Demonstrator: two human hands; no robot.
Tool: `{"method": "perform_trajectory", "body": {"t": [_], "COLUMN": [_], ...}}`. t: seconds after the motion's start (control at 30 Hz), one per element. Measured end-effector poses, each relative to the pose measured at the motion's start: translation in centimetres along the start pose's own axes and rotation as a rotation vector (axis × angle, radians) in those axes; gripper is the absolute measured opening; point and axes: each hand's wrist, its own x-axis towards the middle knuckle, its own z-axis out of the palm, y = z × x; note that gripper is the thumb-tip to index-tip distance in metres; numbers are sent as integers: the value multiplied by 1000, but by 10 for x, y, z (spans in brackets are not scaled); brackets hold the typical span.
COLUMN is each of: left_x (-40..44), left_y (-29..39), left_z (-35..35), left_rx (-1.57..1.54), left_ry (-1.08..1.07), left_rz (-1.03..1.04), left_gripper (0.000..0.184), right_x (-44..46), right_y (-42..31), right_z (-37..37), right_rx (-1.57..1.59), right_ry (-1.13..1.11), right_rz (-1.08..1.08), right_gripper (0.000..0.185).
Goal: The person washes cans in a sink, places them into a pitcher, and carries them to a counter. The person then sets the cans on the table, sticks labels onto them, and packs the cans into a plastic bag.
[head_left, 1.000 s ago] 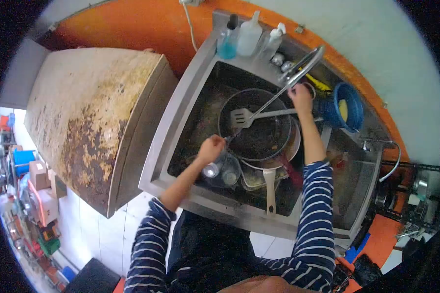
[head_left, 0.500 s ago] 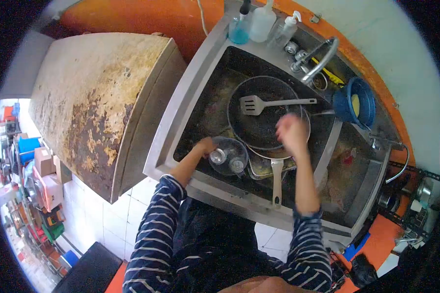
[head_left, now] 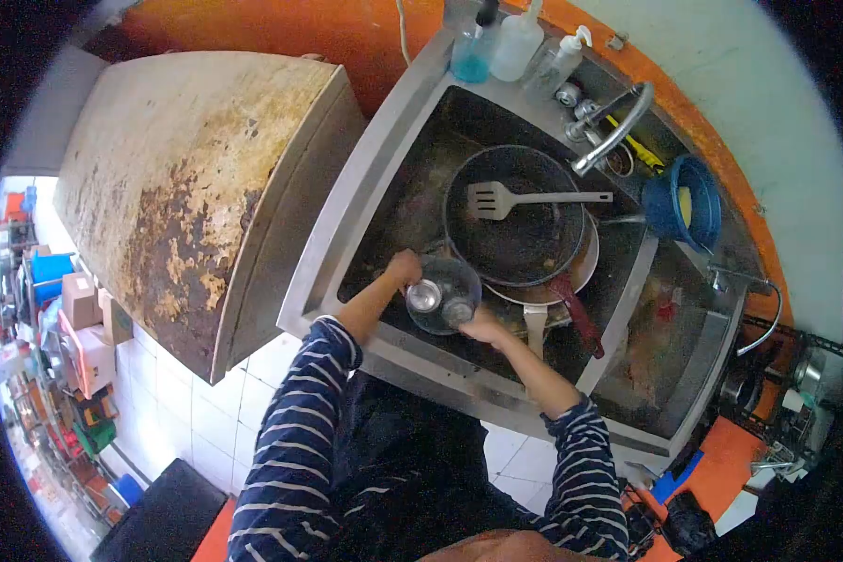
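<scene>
A clear round bowl [head_left: 431,318] stands at the front left of the sink basin, with two small round glass or metal pieces in it, a shiny one [head_left: 424,296] and a duller one [head_left: 457,312]. My left hand [head_left: 405,270] grips the bowl's left rim. At its right side, my right hand [head_left: 482,328] has its fingers closed on the edge; their tips are partly hidden. Behind the bowl lies a dark frying pan [head_left: 510,248] with a dark red handle [head_left: 583,323], stacked on a pale-handled pan [head_left: 535,323]. A slotted spatula [head_left: 490,199] rests across the dark pan.
The steel sink [head_left: 421,361] has a curved faucet [head_left: 639,108] at the back. Soap bottles [head_left: 517,47] line the back ledge. A blue container [head_left: 663,201] sits on the right. Left of the sink stands a worn, peeling cabinet [head_left: 197,187].
My right hand has come down and left from over the frying pan to the bowl's right side. My left hand stays at the bowl's rim. The red pan handle now shows.
</scene>
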Motion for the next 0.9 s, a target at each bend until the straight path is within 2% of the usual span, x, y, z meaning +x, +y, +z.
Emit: {"method": "perform_trajectory", "body": {"t": [0.03,0.07,0.1,0.13,0.17,0.23,0.27,0.3,0.37,0.4,0.47,0.5,0.57,0.6,0.7,0.77,0.8,0.83,0.87,0.9], "left_x": [-6,-11,-16,-23,-29,-49,-80,-85,-97,-95,-81,-92,-122,-123,-132,-135,-140,-143,-139,-136], "left_y": [-2,-3,-3,-2,-3,-5,12,13,13,12,13,28,68,75,100,103,110,114,111,112], "left_z": [0,-1,-8,-13,-17,-20,-39,-38,-34,-26,-7,-8,-23,-22,-15,-4,2,5,8,7], "left_rx": [28,30,227,422,423,127,68,71,-232,-233,-257,-259,-630,-671,-549,-559,-441,-320,-358,-363], "left_ry": [6,4,47,87,97,305,215,225,407,415,615,618,694,731,747,695,786,873,851,851], "left_rz": [14,11,111,212,215,261,186,190,110,113,-69,-64,-172,-78,-38,28,103,179,300,307], "left_gripper": [21,21,23,25,25,31,34,34,42,42,61,61,67,74,74,74,72,70,66,66], "right_x": [-7,-14,-19,-39,-51,-75,-74,-75,-79,-83,-93,-98,-105,-106,-110,-125,-126,-130,-135,-140], "right_y": [0,2,0,-25,-37,-47,-39,-38,-34,-37,-47,-50,-56,-55,-58,-71,-73,-74,-76,-83], "right_z": [0,-2,-8,-18,-22,-22,-18,-17,-17,-18,-22,-22,-23,-22,-26,-37,-43,-49,-56,-63], "right_rx": [1,-60,-126,-143,-147,40,46,42,203,198,199,194,316,310,357,180,106,100,54,8], "right_ry": [-7,-6,2,-15,-8,170,246,253,287,289,386,390,494,499,566,701,748,752,696,640], "right_rz": [0,-74,-152,-12,-17,-132,-239,-246,-346,-352,-401,-402,-457,-456,-404,-447,-557,-550,-445,-344], "right_gripper": [58,68,78,80,80,74,69,69,71,71,74,74,75,75,73,72,72,72,71,71]}}
